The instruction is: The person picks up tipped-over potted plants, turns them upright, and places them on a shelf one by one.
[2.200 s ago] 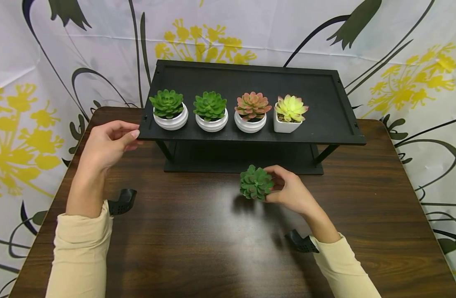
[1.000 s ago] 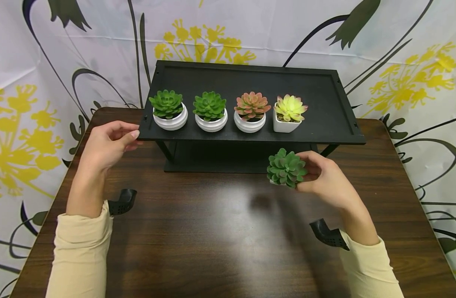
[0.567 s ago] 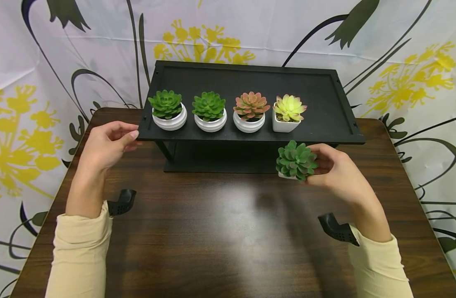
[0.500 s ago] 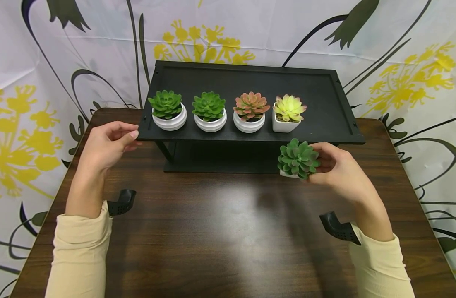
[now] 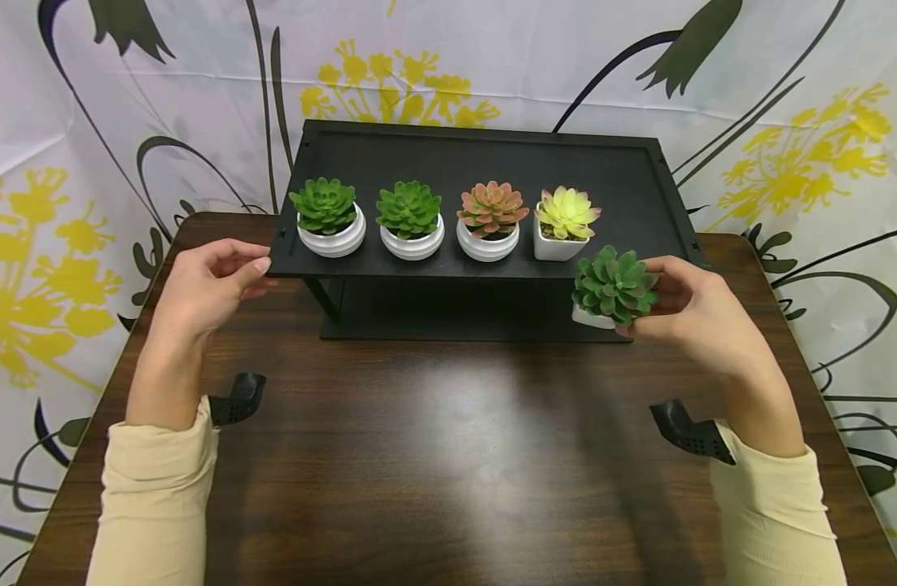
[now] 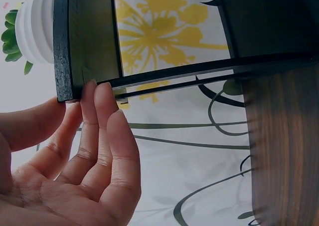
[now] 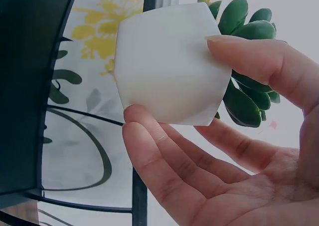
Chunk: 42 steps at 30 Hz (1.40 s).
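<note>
In the head view my right hand [image 5: 701, 313] holds a dark green potted succulent [image 5: 615, 285] in the air, before the right front edge of a black two-tier shelf [image 5: 448, 155]. The right wrist view shows thumb and fingers pinching its white angular pot [image 7: 167, 66]. My left hand [image 5: 210, 285] grips the shelf's left front corner; the left wrist view has the thumb on top and fingertips [image 6: 103, 92] underneath. Along the upper tier stand two green succulents [image 5: 327, 207] [image 5: 409, 210] and a reddish one [image 5: 492, 208] in round white pots, then a yellow one [image 5: 566, 214] in a square pot.
The shelf stands on a dark wooden table [image 5: 419, 456], towards its back edge. Its lower tier [image 5: 448, 313] shows beneath the top. A white curtain [image 5: 536, 57] with yellow and dark plant prints hangs behind. Black camera mounts [image 5: 690, 431] sit at both wrists.
My right hand has carried the dark green succulent rightward and up, from over the table to the shelf's right front edge. The left hand stays at the shelf corner.
</note>
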Tool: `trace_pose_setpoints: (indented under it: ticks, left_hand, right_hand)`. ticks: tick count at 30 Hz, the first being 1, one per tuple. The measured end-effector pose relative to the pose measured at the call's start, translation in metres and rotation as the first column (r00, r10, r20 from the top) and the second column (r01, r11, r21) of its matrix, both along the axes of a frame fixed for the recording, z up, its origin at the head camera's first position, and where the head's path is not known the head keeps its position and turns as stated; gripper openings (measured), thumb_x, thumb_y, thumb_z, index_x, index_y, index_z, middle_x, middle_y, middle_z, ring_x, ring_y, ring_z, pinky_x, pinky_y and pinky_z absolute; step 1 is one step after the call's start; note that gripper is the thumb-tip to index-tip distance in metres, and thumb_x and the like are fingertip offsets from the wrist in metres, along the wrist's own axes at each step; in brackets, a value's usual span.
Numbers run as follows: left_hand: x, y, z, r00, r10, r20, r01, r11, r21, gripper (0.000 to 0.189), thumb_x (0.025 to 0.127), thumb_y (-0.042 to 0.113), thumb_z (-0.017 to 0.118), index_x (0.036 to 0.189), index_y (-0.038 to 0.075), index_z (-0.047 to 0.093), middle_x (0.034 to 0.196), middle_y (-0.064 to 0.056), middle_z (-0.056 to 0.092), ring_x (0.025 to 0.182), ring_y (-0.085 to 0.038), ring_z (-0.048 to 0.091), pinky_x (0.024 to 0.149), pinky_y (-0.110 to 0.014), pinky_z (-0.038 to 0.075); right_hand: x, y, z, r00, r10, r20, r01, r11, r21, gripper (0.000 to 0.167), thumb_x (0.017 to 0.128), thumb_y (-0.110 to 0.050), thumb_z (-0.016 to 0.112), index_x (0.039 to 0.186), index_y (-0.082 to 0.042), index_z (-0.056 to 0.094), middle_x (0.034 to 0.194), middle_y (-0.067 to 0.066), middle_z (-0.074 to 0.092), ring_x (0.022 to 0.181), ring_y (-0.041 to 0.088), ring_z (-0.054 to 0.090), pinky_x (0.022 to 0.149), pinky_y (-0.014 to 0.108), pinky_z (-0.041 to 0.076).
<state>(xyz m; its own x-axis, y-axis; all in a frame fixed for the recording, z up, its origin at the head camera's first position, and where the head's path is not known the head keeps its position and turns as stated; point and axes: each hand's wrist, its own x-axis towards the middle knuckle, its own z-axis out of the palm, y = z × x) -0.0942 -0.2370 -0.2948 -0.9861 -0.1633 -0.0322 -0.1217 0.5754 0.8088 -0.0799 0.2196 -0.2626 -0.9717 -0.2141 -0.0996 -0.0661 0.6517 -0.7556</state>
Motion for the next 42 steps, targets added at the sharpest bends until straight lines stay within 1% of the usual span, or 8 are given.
trace_pose_setpoints:
  ticks: [8,15,22,25,30,36,42]
  left_hand:
    - [0.001,0.001,0.001,1.0,0.003,-0.017,-0.003,1.0,0.009,0.024,0.091,0.007,0.055,0.11,-0.007,0.058,0.07,0.013,0.058,0.062,0.005,0.058,0.06,-0.012,0.05]
    - [0.001,0.001,0.001,1.0,0.001,-0.02,-0.001,1.0,0.011,0.024,0.091,0.007,0.055,0.11,-0.007,0.058,0.071,0.014,0.058,0.061,0.005,0.058,0.06,-0.012,0.049]
    - [0.001,0.001,0.0,1.0,0.004,-0.021,-0.004,1.0,0.01,0.024,0.091,0.007,0.056,0.109,-0.008,0.059,0.07,0.013,0.058,0.061,0.005,0.058,0.06,-0.013,0.05]
    - [0.001,0.001,0.0,1.0,0.005,-0.021,-0.004,1.0,0.011,0.024,0.09,0.008,0.056,0.109,-0.007,0.059,0.07,0.013,0.058,0.062,0.005,0.058,0.06,-0.013,0.05]
    - [0.001,0.001,0.0,1.0,0.005,-0.019,-0.005,1.0,0.011,0.025,0.09,0.008,0.056,0.109,-0.008,0.059,0.07,0.012,0.059,0.061,0.005,0.058,0.06,-0.012,0.05]
    - [0.001,0.001,0.0,1.0,0.007,-0.011,-0.007,1.0,0.005,0.026,0.09,0.009,0.057,0.11,-0.007,0.058,0.073,0.009,0.061,0.062,0.004,0.059,0.06,-0.012,0.049]
    - [0.001,0.001,0.0,1.0,0.01,-0.004,-0.01,1.0,-0.009,0.025,0.091,0.01,0.056,0.11,-0.006,0.059,0.074,0.005,0.062,0.061,0.006,0.057,0.06,-0.012,0.049]
  right_hand:
    - [-0.008,0.009,0.011,1.0,0.0,0.009,0.0,1.0,0.008,0.057,0.073,-0.01,0.076,0.122,-0.005,0.049,0.092,-0.005,0.064,0.081,0.007,0.061,0.067,0.017,0.045]
    - [-0.012,0.012,0.018,0.998,-0.059,0.003,0.059,0.998,0.038,0.052,0.074,-0.006,0.075,0.12,-0.008,0.051,0.088,-0.005,0.065,0.078,0.006,0.061,0.069,0.015,0.044]
    - [-0.022,0.016,0.021,0.997,-0.07,-0.015,0.071,0.994,0.077,0.054,0.072,-0.011,0.078,0.12,-0.008,0.052,0.083,-0.011,0.063,0.076,0.004,0.059,0.068,0.015,0.041]
    - [-0.026,0.018,0.022,0.998,-0.068,-0.004,0.068,0.995,0.079,0.054,0.073,-0.01,0.077,0.12,-0.008,0.052,0.082,-0.013,0.063,0.076,0.003,0.059,0.067,0.016,0.041]
    - [-0.032,0.02,0.022,0.997,-0.078,0.017,0.077,0.996,0.038,0.054,0.073,-0.009,0.076,0.121,-0.006,0.05,0.084,-0.013,0.063,0.079,0.005,0.059,0.066,0.018,0.044]
    - [-0.041,0.022,0.021,0.996,-0.089,0.023,0.089,0.996,-0.001,0.051,0.073,-0.007,0.076,0.118,-0.003,0.051,0.083,-0.015,0.063,0.08,0.004,0.059,0.067,0.017,0.046]
    - [-0.05,0.023,0.021,0.992,-0.107,0.065,0.109,0.994,-0.027,0.051,0.074,-0.011,0.076,0.118,-0.006,0.051,0.086,-0.016,0.064,0.083,0.003,0.059,0.07,0.017,0.043]
